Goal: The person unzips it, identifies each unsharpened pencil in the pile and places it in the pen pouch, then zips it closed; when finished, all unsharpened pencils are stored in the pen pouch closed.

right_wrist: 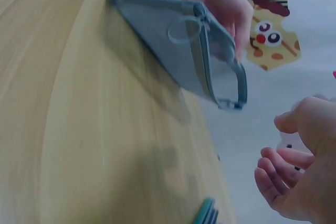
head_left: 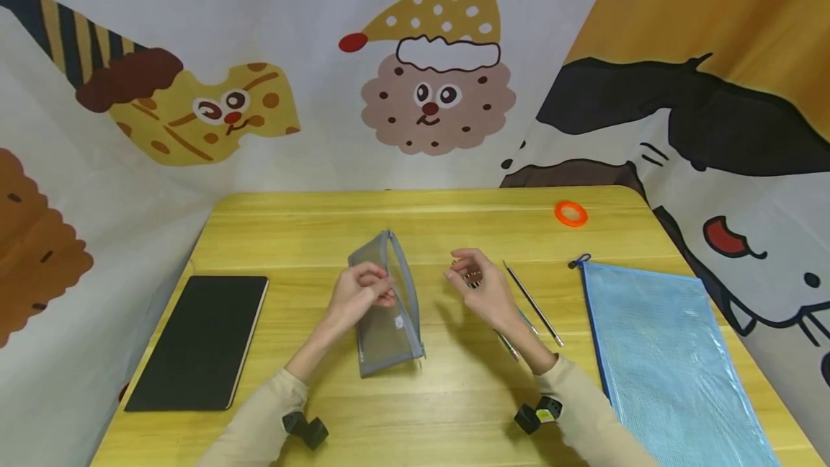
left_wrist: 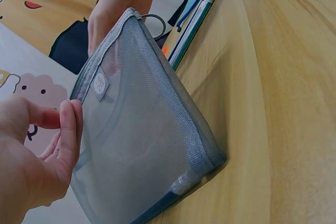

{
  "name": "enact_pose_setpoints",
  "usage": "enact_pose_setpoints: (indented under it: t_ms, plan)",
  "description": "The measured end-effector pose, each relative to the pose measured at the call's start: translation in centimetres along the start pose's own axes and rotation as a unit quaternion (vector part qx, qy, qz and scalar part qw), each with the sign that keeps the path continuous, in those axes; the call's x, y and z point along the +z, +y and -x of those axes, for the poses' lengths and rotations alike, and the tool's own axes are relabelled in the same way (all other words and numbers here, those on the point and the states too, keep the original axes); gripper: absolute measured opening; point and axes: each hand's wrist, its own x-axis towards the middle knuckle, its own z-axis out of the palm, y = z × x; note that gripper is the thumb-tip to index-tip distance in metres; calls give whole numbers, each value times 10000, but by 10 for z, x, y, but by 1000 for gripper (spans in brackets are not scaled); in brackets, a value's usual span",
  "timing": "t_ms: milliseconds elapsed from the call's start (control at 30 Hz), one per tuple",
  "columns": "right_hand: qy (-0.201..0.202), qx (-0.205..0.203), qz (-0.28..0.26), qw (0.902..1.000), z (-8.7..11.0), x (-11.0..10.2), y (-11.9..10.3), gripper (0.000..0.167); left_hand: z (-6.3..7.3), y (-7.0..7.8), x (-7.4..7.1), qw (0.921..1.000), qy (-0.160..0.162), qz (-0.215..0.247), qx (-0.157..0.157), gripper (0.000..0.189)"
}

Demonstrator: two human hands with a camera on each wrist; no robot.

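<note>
My left hand (head_left: 363,290) pinches the top edge of a grey mesh zip pouch (head_left: 384,337), which stands tilted on the table with its zipped mouth gaping. In the left wrist view, the thumb and fingertips (left_wrist: 73,116) are at the rim, near a small white round label (left_wrist: 100,83). To the right of the pouch, my right hand (head_left: 483,294) hovers with loosely bent fingers and nothing in its grasp. Under and beside it lie several pencils, among them a dark one (head_left: 534,305) and a green one (head_left: 508,344). A striped dark-and-gold item (head_left: 475,277) is partly hidden behind that hand.
A black notebook (head_left: 197,341) lies at the left of the wooden table (head_left: 454,416). On the right is a blue zip document bag (head_left: 668,352) with a dark blue edge. An orange tape roll (head_left: 571,214) lies near the back edge. A patterned cloth hangs behind.
</note>
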Motion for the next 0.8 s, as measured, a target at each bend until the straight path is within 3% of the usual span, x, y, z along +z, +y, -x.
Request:
enact_pose_setpoints:
  t_ms: [333,800]
  plan:
    - [270,149,426,9986,12,-25,24,42,0,-1,1,10000,-43,9,-3,15]
    - [351,144,992,9943,32,-34,51,41,2,-3,-3,9999,-75,-101,-28,17]
